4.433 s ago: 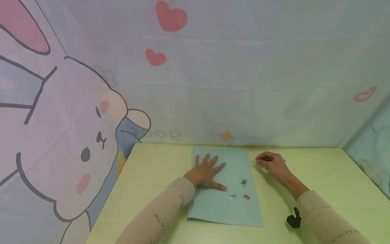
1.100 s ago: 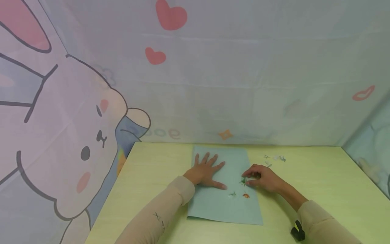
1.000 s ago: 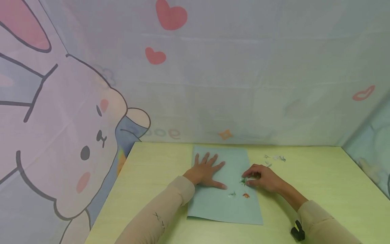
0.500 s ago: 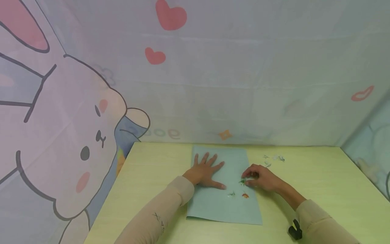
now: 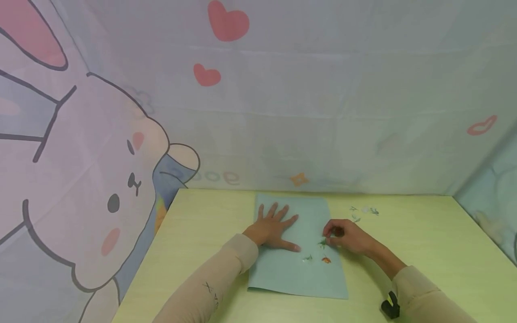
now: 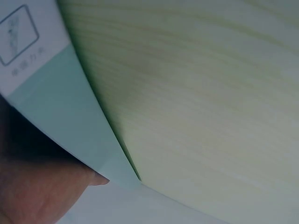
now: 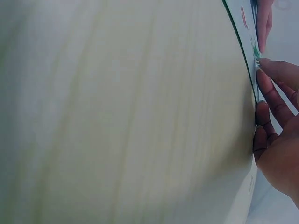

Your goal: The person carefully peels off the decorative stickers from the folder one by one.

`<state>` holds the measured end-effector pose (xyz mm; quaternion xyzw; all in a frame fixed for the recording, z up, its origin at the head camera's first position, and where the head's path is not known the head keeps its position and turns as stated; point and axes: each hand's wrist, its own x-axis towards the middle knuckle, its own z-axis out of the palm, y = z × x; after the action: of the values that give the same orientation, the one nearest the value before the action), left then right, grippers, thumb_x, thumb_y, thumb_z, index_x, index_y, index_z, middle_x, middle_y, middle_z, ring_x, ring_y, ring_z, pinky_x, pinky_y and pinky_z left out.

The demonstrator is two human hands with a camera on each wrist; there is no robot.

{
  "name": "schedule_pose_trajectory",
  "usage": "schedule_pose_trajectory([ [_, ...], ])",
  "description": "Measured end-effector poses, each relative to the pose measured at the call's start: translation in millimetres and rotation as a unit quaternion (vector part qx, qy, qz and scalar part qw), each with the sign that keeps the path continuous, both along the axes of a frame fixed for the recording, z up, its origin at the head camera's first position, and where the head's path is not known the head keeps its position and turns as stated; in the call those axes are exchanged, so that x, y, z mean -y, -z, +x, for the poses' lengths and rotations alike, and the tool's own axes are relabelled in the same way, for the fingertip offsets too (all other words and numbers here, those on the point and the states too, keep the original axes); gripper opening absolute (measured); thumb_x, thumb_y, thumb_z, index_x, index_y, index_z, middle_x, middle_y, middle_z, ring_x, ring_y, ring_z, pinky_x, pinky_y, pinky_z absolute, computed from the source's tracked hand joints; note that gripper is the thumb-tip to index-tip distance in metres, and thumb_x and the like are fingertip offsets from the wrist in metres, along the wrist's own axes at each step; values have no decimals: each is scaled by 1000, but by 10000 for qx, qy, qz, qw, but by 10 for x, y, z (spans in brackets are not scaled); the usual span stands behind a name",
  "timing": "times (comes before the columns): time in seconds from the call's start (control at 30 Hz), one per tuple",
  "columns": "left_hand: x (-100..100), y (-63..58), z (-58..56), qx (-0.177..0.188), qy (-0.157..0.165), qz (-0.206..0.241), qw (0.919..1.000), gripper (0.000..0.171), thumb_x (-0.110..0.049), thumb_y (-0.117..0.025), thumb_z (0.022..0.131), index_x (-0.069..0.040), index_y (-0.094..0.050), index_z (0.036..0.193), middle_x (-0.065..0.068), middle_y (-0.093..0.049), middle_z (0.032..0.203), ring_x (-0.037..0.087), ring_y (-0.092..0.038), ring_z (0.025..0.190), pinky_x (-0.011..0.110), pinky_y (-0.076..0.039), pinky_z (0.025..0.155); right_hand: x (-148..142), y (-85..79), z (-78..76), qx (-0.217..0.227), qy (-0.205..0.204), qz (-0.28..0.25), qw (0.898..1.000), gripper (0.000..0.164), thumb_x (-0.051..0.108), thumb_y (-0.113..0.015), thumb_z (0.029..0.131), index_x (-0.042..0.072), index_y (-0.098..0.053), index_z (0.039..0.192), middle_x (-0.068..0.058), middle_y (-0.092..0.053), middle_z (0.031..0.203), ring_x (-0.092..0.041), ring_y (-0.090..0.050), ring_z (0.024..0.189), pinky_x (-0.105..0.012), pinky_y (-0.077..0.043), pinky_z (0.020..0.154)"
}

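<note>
A pale blue-green sheet (image 5: 295,280) lies on the table, its near edge slightly lifted. My left hand (image 5: 274,231) rests flat on it with fingers spread. By the sheet's right edge, my right hand (image 5: 349,235) pinches what looks like a small sticker between thumb and index finger, mostly hidden by the fingertips. Just under them is a green leafy sticker (image 5: 322,243). Nearer me on the sheet are a white-and-green flower sticker (image 5: 308,259) and an orange flower sticker (image 5: 326,260). In the right wrist view the thumb and index fingertips (image 7: 264,64) meet beside the green leaves.
Several small plant stickers (image 5: 374,211) lie on the table (image 5: 420,251) beyond my right hand. A small black object (image 5: 390,307) with a yellow part sits by the right sleeve. A printed cloth (image 5: 274,134) hangs behind the table's far edge.
My right hand has come from the loose stickers at the right to the green leafy sticker on the sheet. Lately its fingertips have shifted slightly. The left hand stays in place.
</note>
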<state>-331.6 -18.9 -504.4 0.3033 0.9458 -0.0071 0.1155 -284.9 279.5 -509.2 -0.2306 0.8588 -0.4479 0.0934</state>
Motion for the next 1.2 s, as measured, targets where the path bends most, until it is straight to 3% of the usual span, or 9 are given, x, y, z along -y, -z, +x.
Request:
schedule_pose_trajectory([
  [0.2, 15, -113, 92, -172, 62, -82, 9998, 106, -89, -54, 87, -38, -18, 171, 3, -6, 179, 36, -1, 164, 68, -2, 125, -17, 19, -32, 250, 16, -64, 9997, 11, 6, -73, 99, 5, -76, 110, -9, -71, 106, -21, -61, 92, -26, -50, 80],
  [0.6, 17, -121, 107, -182, 72, -45, 9998, 105, -89, -54, 87, -38, -18, 171, 3, -8, 179, 36, -2, 164, 68, -2, 125, 2, -13, 13, -8, 79, -104, 9999, 5, 5, -73, 99, 3, -77, 103, -9, -72, 101, -17, -63, 88, -27, -52, 78],
  [0.9, 32, -80, 77, -159, 70, -17, 9998, 107, -91, -53, 85, -38, -17, 171, 3, -5, 179, 37, 1, 164, 69, 1, 124, -68, -107, 23, 312, 867, -297, 9953, 12, 17, -74, 102, 8, -77, 107, -11, -72, 108, -24, -63, 96, -34, -51, 82],
  [1.2, 23, -99, 85, -198, 114, -15, 9997, 107, -90, -54, 86, -37, -18, 171, 4, -7, 179, 37, -1, 163, 70, -2, 124, -220, -123, -14, 296, 1220, -539, 9906, 25, 25, -74, 103, 5, -76, 117, -11, -73, 113, -32, -66, 104, -38, -54, 86],
])
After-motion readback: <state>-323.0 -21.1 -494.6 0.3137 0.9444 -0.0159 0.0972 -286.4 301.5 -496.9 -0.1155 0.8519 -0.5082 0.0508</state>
